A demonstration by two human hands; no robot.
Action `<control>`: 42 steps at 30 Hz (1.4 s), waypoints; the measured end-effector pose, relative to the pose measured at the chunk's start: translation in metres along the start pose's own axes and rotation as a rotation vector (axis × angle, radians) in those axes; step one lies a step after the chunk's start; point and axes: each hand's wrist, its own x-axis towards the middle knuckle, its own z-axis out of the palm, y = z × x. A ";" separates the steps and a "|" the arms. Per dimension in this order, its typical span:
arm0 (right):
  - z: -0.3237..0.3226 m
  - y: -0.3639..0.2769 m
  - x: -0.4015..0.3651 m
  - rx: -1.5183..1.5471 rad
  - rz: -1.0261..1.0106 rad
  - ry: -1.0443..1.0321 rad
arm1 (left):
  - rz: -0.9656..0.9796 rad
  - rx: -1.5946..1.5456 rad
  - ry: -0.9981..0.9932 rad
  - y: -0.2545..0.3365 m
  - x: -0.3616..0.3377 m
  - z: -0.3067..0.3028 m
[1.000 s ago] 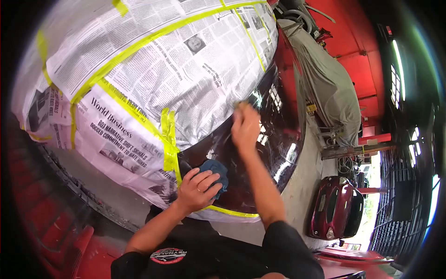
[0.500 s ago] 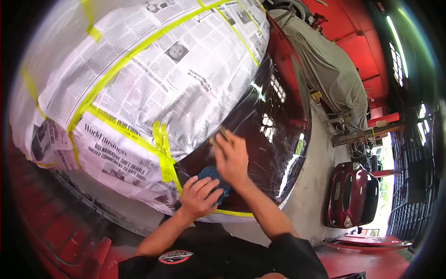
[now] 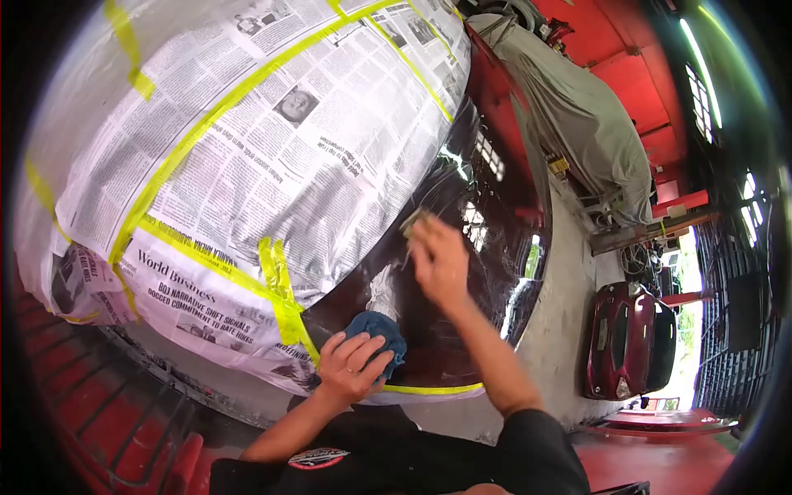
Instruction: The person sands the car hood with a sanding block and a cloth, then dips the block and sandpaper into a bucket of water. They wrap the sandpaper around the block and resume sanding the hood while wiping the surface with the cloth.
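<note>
My left hand [image 3: 355, 367] grips a bunched blue cloth [image 3: 384, 330] against the lower edge of a dark, glossy car panel [image 3: 429, 326]. Farther up the same panel, my right hand [image 3: 439, 262] is closed on a small tan-grey pad [image 3: 410, 223] that looks like folded sandpaper. Its fingertips press this pad near the edge of the newspaper. A pale, wet-looking smear [image 3: 382, 293] lies on the panel between my hands.
Newspaper sheets [image 3: 247, 165] cover the surface to the left, held by yellow masking tape [image 3: 280, 297]. A grey cover [image 3: 577, 115] drapes a vehicle at upper right. Farther right stands a dark red car [image 3: 615, 342]. A concrete floor [image 3: 553, 330] runs alongside the panel.
My right hand has moved up and to the right along the panel with the pad, away from the cloth. The pale smear now shows. My left hand keeps the cloth at nearly the same place.
</note>
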 end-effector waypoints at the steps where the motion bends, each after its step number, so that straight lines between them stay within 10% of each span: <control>1: -0.001 0.022 0.020 -0.074 -0.056 -0.029 | 0.005 0.001 0.001 0.001 -0.002 -0.001; 7: 0.001 0.050 0.098 -0.067 0.464 -0.026 | -0.016 0.016 0.035 0.005 -0.003 0.000; 13: 0.000 -0.017 -0.005 0.034 -0.020 -0.046 | -0.031 0.018 0.035 0.004 0.005 -0.004; 18: 0.029 0.099 0.107 -0.246 0.337 0.008 | 0.010 0.034 0.015 0.000 -0.003 -0.002; 23: 0.005 -0.050 -0.014 -0.005 -0.163 -0.106 | -0.044 0.000 0.055 0.005 0.001 -0.003; 30: 0.033 0.026 0.068 -0.073 0.111 -0.017 | -0.029 0.021 0.076 0.005 0.001 -0.001; 37: 0.013 -0.062 -0.026 0.080 -0.005 -0.015 | -0.032 0.014 0.075 0.005 0.002 -0.002; 42: 0.029 0.025 0.074 -0.117 0.077 -0.044 | -0.020 0.018 0.098 0.005 0.003 0.000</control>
